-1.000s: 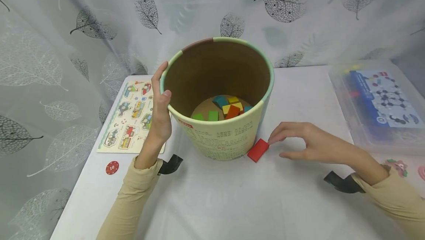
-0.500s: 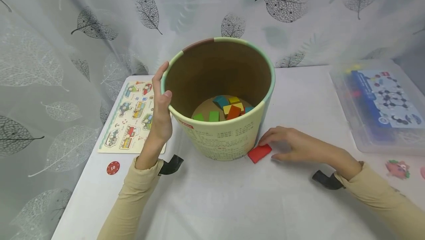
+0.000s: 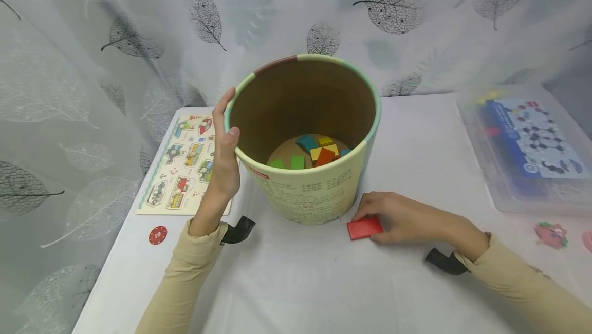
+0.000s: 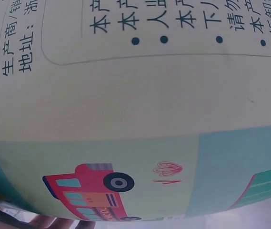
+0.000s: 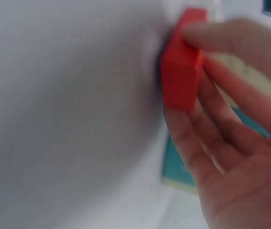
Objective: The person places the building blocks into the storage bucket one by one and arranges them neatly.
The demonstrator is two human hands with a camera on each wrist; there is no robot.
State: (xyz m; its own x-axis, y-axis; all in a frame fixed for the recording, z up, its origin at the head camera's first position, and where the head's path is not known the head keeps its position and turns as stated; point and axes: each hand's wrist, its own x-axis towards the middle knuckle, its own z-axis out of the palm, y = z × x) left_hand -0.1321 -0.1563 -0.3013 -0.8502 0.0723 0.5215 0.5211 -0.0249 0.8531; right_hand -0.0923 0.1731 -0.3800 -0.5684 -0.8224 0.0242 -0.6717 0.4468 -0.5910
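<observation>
A large cream bucket (image 3: 305,195) with printed text stands on the white table, its mouth facing me. My left hand (image 3: 225,162) holds its left side, thumb tip over the rim and fingers along the outside. The left wrist view is filled by the bucket's printed wall (image 4: 125,105), with fingertips at the bottom left. In front of the bucket, my right hand (image 3: 398,218) pinches a red rectangular block (image 3: 364,228) between thumb and fingers. The right wrist view shows this block (image 5: 180,78) close over the table. Several coloured blocks (image 3: 298,162) lie on the bucket's floor.
A picture puzzle board (image 3: 182,169) lies left of the bucket, partly behind my left arm. Near it is a red chip (image 3: 158,235) marked 10. At the right are a clear plastic box (image 3: 518,190) and a small pink figure (image 3: 551,235). A leaf-patterned curtain (image 3: 277,10) hangs behind.
My right hand has come left to the red block, taken hold of it and drawn it slightly toward me, turning it away from the bucket's base. The left hand stays on the bucket.
</observation>
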